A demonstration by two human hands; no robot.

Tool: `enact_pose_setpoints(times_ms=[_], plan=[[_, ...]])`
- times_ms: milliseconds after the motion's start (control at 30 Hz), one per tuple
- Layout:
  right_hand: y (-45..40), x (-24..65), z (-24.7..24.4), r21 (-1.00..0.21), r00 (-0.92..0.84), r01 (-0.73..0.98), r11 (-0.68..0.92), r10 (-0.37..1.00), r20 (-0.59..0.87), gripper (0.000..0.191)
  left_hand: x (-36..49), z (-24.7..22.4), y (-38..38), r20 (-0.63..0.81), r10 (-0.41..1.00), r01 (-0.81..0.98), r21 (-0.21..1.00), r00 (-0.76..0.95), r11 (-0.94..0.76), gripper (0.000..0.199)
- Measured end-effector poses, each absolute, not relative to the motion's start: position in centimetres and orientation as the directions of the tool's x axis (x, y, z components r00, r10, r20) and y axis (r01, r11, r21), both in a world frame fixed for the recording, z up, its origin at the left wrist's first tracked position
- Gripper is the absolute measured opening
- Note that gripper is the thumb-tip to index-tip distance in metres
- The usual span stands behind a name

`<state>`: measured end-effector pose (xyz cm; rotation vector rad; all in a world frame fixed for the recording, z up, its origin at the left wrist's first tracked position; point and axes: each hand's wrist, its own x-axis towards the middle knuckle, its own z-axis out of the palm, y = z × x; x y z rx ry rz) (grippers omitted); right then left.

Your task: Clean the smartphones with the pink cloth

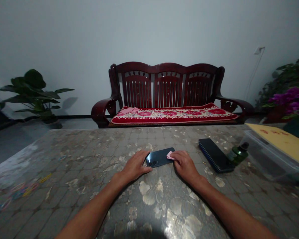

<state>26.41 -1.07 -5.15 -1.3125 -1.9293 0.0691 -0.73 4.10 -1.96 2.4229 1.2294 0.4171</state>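
Note:
A dark blue phone (159,157) lies back side up on the patterned table (149,189), with its camera lenses at the left end. My left hand (137,165) grips the phone's left end between thumb and fingers. A small folded pink cloth (170,155) rests on the right part of the phone's back. The fingers of my right hand (184,165) are closed on that cloth at the phone's right end.
Right of my hands lie a dark phone-like slab (215,155), a green bottle (238,154) and a clear plastic box (261,159) with a yellow sheet (281,141) on top. Colourful bands (27,189) lie at the left. A wooden bench (168,86) stands behind the table.

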Motion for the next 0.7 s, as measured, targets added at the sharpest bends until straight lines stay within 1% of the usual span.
enact_pose_setpoints(times_ms=[133,333,433,533,700], plan=[[-1.7,25.4,-4.2,-0.358,-0.242,0.808,0.467,0.818,0.521,0.035,-0.7,-2.4,4.0,0.129,0.807,0.666,0.499,0.576,-0.555,0.064],[-2.1,21.3,-3.1,-0.322,-0.341,0.808,0.493,0.838,0.427,0.031,-0.8,-2.6,4.3,0.166,0.791,0.626,0.525,0.589,-0.577,0.061],[-1.7,20.7,-3.0,-0.294,-0.369,0.821,0.489,0.848,0.381,0.033,-0.8,-2.6,4.3,0.170,0.794,0.623,0.533,0.583,-0.572,0.059],[-1.0,22.0,-2.9,-0.296,-0.312,0.856,0.423,0.881,0.357,0.039,-0.7,-2.5,4.1,0.163,0.807,0.634,0.539,0.567,-0.555,0.060],[0.7,24.1,-2.2,-0.323,-0.156,0.910,0.260,0.936,0.315,0.039,-0.7,-2.4,4.1,0.154,0.826,0.647,0.551,0.543,-0.528,0.065]])
